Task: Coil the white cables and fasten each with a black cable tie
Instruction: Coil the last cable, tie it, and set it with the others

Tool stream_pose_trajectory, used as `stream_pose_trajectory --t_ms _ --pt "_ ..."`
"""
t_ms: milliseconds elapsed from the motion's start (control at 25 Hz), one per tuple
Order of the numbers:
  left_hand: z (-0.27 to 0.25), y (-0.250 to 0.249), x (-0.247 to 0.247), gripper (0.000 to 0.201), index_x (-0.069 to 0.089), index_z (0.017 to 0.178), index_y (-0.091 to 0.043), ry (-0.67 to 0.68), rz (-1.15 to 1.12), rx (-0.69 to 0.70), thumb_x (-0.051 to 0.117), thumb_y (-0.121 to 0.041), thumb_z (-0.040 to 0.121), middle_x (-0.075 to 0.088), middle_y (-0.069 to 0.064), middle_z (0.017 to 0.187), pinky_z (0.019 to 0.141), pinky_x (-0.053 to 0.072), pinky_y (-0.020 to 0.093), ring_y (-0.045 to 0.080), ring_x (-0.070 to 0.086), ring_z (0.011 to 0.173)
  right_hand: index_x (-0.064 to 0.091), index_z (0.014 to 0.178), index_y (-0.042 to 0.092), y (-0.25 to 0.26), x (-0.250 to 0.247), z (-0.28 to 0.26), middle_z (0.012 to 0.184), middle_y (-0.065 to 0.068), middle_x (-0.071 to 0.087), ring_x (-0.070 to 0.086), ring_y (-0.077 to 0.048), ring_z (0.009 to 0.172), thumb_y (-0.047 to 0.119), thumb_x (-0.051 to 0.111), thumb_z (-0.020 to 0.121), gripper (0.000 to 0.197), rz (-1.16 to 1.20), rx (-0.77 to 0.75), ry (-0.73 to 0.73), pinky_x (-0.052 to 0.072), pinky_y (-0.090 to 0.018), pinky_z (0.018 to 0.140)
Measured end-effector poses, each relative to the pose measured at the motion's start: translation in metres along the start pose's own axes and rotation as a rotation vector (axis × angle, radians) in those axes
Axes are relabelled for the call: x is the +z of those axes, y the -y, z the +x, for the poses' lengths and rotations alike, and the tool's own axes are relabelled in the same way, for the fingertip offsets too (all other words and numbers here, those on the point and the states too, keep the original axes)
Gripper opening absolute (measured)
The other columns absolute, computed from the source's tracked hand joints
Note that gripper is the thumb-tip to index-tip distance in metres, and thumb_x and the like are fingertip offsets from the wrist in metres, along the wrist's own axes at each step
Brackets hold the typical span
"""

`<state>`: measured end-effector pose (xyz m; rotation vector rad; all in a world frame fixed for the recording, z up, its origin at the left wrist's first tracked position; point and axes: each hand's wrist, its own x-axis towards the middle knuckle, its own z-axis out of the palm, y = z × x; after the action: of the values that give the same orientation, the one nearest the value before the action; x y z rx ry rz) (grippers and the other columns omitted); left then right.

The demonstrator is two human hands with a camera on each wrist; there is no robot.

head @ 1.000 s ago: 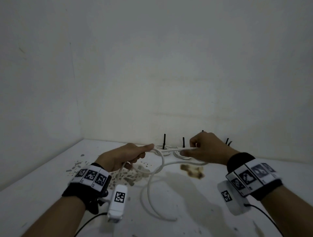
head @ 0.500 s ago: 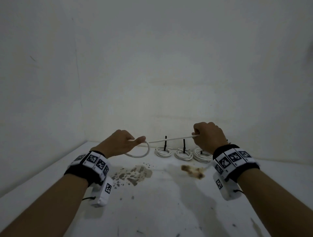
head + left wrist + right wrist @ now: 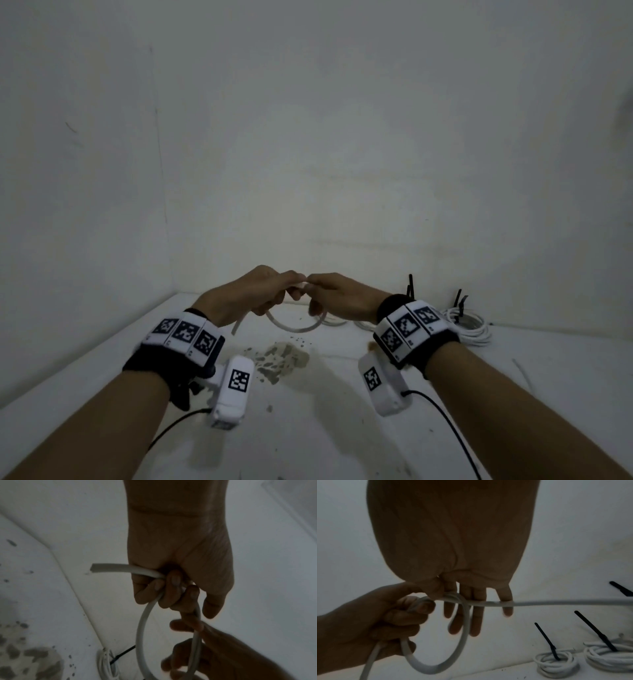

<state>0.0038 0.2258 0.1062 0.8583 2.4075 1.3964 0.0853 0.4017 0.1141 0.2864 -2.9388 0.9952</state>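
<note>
The white counter [image 3: 342,428] carries a stained patch [image 3: 284,358] near its middle and, toward its far right edge by the wall, finished coils [image 3: 556,661] of white cable, each cinched with an upright black cable tie [image 3: 547,642], parked clear of the work. Above the counter, the left hand [image 3: 246,298] is clenched around the white cable [image 3: 294,327] near its cut end, anchoring the first loop so it keeps its size. The right hand [image 3: 342,298] meets it at the top of the loop, thumb pinching the cable while its other fingers [image 3: 474,615] hang straight, likely to feed the free length round for another turn. No tie is on this cable yet.
</note>
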Motion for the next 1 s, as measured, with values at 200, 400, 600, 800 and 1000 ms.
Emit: stream_pose_trajectory --t_ms 200,400,600,800,1000 --pt "-0.005 -0.003 -0.008 0.034 0.055 0.064 -0.018 0.028 -0.311 -0.080 0.058 -0.035 0.094 0.033 -0.001 0.054 0.058 0.036 0.027 0.011 0.035 0.046 0.069 0.087 0.016 0.001 0.000 -0.006 0.074 -0.003 0.049 0.042 -0.015 0.066 0.030 0.049 0.102 0.029 0.154 -0.055 -0.246 0.034 -0.027 0.062" --pt "-0.008 0.001 0.001 0.049 0.032 0.050 -0.023 0.034 -0.647 -0.210 0.058 -0.036 0.089 0.028 -0.004 0.044 0.077 0.045 0.036 0.015 0.044 0.055 0.073 0.090 0.010 0.003 0.004 -0.003 0.077 -0.001 0.048 0.037 -0.013 0.063 0.017 0.040 0.097 0.035 0.427 -0.021 -0.303 0.030 -0.025 0.058" --pt "-0.013 0.001 0.006 0.049 0.034 0.045 -0.022 0.003 -0.923 -0.235 0.068 -0.033 0.078 0.021 -0.008 0.035 0.071 0.044 0.032 0.012 0.038 0.038 0.075 0.094 0.001 -0.015 0.009 -0.010 0.065 -0.002 0.039 0.033 -0.013 0.058 0.006 0.041 0.094 0.034 0.761 0.037 -0.301 0.027 -0.028 0.057" --pt "-0.011 -0.004 0.017 0.051 0.033 0.048 -0.023 -0.071 -0.932 -0.258 0.071 -0.032 0.081 0.022 -0.008 0.036 0.052 0.038 0.025 0.010 0.031 0.034 0.069 0.085 0.003 -0.023 0.015 -0.020 0.063 -0.001 0.039 0.029 -0.012 0.057 0.010 0.051 0.098 0.024 0.945 0.048 -0.376 0.025 -0.027 0.057" --pt "-0.009 -0.013 0.030 0.054 0.036 0.044 -0.023 -0.139 -0.962 -0.263 0.073 -0.035 0.082 0.031 -0.006 0.037 0.056 0.043 0.026 0.010 0.041 0.038 0.060 0.071 0.009 -0.024 0.014 -0.031 0.050 0.004 0.034 0.028 -0.011 0.045 0.023 0.075 0.087 0.026 0.968 0.083 -0.515 0.028 -0.025 0.048"
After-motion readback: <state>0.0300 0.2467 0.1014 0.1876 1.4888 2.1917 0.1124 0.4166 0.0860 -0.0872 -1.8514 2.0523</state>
